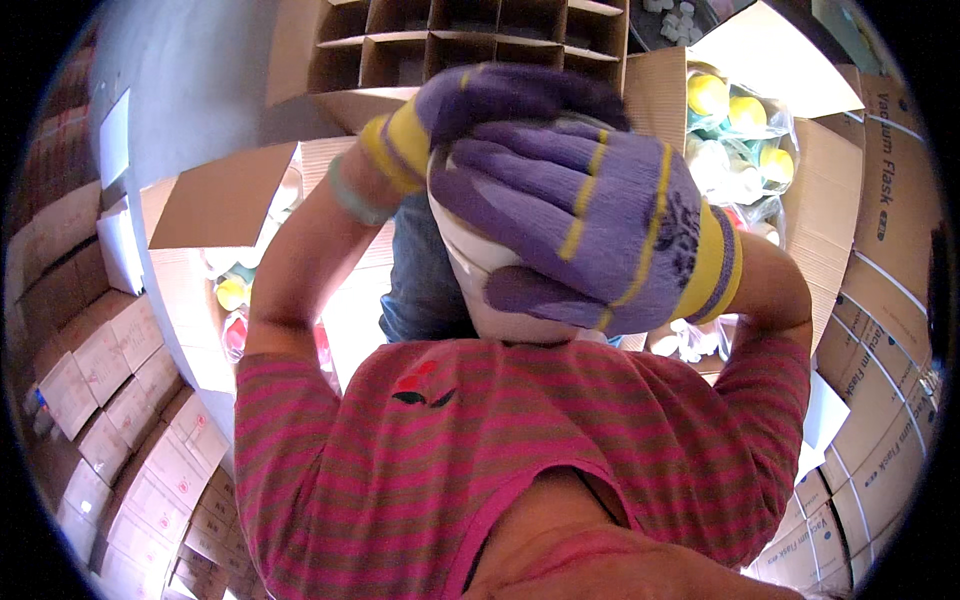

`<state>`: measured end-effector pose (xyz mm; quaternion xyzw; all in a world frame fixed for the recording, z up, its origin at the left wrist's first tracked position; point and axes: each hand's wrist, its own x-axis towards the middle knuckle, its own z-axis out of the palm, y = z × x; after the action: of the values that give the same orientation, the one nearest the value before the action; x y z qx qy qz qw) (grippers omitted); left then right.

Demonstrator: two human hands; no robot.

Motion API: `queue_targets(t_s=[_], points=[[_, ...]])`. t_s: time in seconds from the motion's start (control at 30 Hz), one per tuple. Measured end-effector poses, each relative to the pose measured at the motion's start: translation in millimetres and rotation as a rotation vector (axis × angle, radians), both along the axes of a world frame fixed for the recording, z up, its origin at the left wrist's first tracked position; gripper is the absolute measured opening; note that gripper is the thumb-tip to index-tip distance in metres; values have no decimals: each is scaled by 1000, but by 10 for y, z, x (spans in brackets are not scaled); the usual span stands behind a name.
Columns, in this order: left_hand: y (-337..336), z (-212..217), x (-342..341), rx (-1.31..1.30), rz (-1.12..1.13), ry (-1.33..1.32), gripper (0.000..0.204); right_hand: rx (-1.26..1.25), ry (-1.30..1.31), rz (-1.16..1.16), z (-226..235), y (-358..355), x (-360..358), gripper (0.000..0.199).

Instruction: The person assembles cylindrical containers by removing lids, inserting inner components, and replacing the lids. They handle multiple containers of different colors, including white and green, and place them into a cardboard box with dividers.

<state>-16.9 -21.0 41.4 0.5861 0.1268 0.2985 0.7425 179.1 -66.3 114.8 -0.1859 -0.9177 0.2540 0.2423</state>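
A white, rounded flask (475, 285) is held against my chest and lap, its lower end near my striped shirt. My right hand (600, 215), in a purple knit glove with yellow bands, is closed around its side, the fingers wrapped across it and the thumb along the near part. At the flask's far end, my left hand (515, 95) in a matching glove curves over the top. That glove is slightly blurred and its fingertips are hidden. Both gloves cover much of the flask, so its top cannot be seen.
Ahead stands a divided carton (430, 50) with cardboard cells. An open carton (825, 190) at the right holds yellow-capped items (708, 95) in clear plastic. Another open carton (215, 200) is at the left. Stacked boxes (135, 400) line the left, strapped cartons (885, 330) the right.
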Motion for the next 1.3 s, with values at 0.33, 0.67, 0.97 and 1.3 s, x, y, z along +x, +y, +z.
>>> queue_targets(t_s=[0.33,0.67,0.97,1.3], points=[[-140,33,-253,629,246,343,40,41,157,189,-309,311,461,56],[-209,-45,-211,12,100,229,46,58,215,221,-382,325,282,68],[-131,155,-249,-109,314,274,46,213,193,227,-265,600,322,71],[-305,141,-209,-41,137,212,34,94,264,371,-418,521,498,63]])
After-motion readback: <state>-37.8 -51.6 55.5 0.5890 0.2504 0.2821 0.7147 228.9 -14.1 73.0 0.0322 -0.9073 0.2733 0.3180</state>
